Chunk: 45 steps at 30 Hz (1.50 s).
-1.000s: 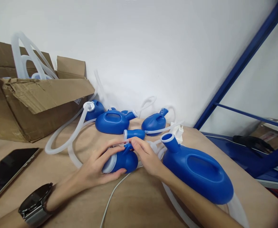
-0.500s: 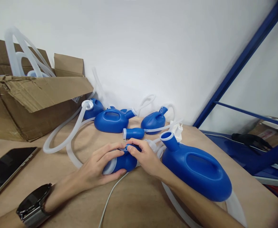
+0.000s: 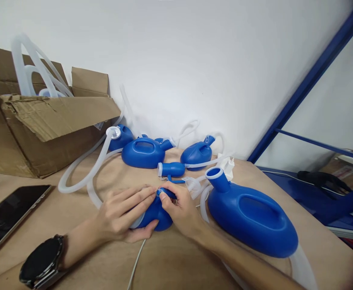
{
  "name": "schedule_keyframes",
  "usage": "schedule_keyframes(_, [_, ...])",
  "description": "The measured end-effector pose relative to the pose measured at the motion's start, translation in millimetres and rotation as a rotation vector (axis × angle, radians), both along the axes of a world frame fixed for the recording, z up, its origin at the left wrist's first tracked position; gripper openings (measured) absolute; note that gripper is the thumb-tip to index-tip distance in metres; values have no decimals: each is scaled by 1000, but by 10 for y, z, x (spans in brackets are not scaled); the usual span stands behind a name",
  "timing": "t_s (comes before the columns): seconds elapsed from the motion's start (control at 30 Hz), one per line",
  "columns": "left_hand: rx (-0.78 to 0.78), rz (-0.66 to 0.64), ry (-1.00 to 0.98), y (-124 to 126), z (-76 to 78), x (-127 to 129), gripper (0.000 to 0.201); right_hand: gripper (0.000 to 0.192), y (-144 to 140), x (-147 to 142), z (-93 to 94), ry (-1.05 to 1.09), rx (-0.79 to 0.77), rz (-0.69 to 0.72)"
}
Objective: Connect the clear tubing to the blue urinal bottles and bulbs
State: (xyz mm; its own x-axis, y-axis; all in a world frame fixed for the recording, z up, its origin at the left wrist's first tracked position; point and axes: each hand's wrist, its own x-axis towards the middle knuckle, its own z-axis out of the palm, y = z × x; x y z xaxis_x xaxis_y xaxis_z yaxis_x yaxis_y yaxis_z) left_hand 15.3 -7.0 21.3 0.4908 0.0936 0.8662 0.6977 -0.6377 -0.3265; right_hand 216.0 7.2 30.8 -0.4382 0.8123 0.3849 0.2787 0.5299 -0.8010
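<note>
My left hand (image 3: 124,211) is closed round a blue plastic urinal cup (image 3: 159,219) with a whitish rim, low over the table. Its fingers lie over the rim end, hiding much of it. My right hand (image 3: 184,209) pinches a small blue tab (image 3: 164,193) at the top of the cup, thumb and forefinger closed on it. Just right of that hand, a large blue urinal bottle (image 3: 251,217) lies with its open neck toward me and its handle up. A similar blue cup (image 3: 173,169) on a clear hose rests behind my hands.
More blue urinal bottles (image 3: 143,154) with hoses stand along the wall. On the left is an open cardboard box (image 3: 58,121) holding clear hoses. A phone (image 3: 11,213) lies at the left, a white adapter (image 3: 227,166) behind. A blue metal rack (image 3: 303,88) borders the right.
The cup has come slightly down and nearer with both hands. My left fingers have shifted further over its top. A blue strap and a clear piece behind the right hand now show more.
</note>
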Motion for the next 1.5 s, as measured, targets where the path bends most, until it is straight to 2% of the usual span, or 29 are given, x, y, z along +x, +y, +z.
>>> schedule_keyframes(0.23, [5,-15,64,-12,46,37,48,24,-42,-27,-34,77,-53,-68])
schedule_keyframes(0.37, [-16,-29,59,12,-5,24,45,24,-24,-11,-21,85,-62,-28])
schedule_keyframes(0.5, [-78,-36,-37,58,-88,-22,42,30,37,31,93,27,-93,29])
schedule_keyframes(0.6, [-243,40,-130,112,-88,-55,37,38,163,139,174,-98,-81,-1])
schedule_keyframes(0.7, [-493,154,-344,210,-36,-88,34,51,322,314,203,-428,31,-127])
schedule_keyframes(0.83, [-890,253,-741,375,8,-145,51,50,423,488,217,-905,99,-268])
schedule_keyframes(0.9, [-1028,268,-901,441,5,-175,60,53,423,519,223,-1036,85,-280])
schedule_keyframes(1.0, [-1177,272,-1072,496,-11,-206,68,72,417,536,222,-1144,61,-240])
schedule_keyframes(1.03, [-1213,275,-1108,505,-16,-211,68,71,420,540,219,-1154,69,-227])
schedule_keyframes(1.17, [-1271,282,-1167,513,-17,-207,63,43,464,552,207,-1096,169,-259])
schedule_keyframes(1.37, [-1337,225,-1226,492,-15,-186,74,30,556,580,140,-949,235,-239])
schedule_keyframes(1.5, [-1363,167,-1241,492,-66,-201,81,34,596,579,121,-891,230,-271])
